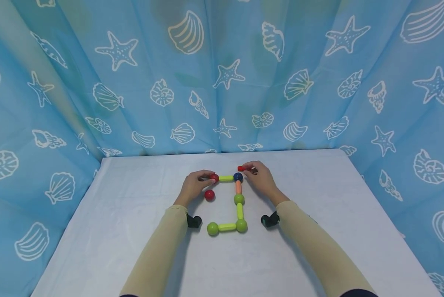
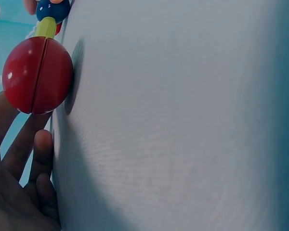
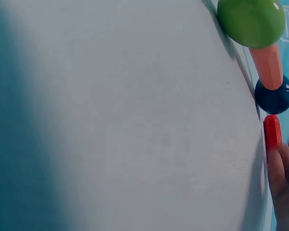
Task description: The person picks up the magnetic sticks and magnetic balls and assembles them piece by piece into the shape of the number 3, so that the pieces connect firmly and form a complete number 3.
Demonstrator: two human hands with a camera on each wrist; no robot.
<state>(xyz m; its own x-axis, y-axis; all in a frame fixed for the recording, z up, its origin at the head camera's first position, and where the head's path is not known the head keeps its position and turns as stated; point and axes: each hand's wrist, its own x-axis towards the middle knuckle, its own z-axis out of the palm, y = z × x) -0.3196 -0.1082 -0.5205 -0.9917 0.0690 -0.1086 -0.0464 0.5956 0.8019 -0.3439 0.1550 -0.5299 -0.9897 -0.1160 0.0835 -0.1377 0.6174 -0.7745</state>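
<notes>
At the far left corner of a ball-and-rod figure, my left hand (image 1: 194, 184) holds a red ball (image 1: 214, 178) between thumb and fingers. From this ball a yellow-green rod (image 1: 226, 178) runs to a dark blue ball (image 1: 238, 177). My right hand (image 1: 260, 178) pinches a short red rod (image 1: 240, 168), close behind the blue ball. In the right wrist view the red rod (image 3: 272, 130) points its end at the blue ball (image 3: 274, 98). An orange-pink rod (image 1: 238, 187) joins the blue ball to a green ball (image 1: 239, 199) nearer me.
A loose red ball (image 1: 209, 195) lies by my left hand. Toward me the figure continues with a yellow-green rod (image 1: 240, 211), a corner green ball (image 1: 241, 225), another rod (image 1: 227, 227) and an end green ball (image 1: 212, 228). A blue curtain (image 1: 222, 99) hangs behind the white table (image 1: 132, 247).
</notes>
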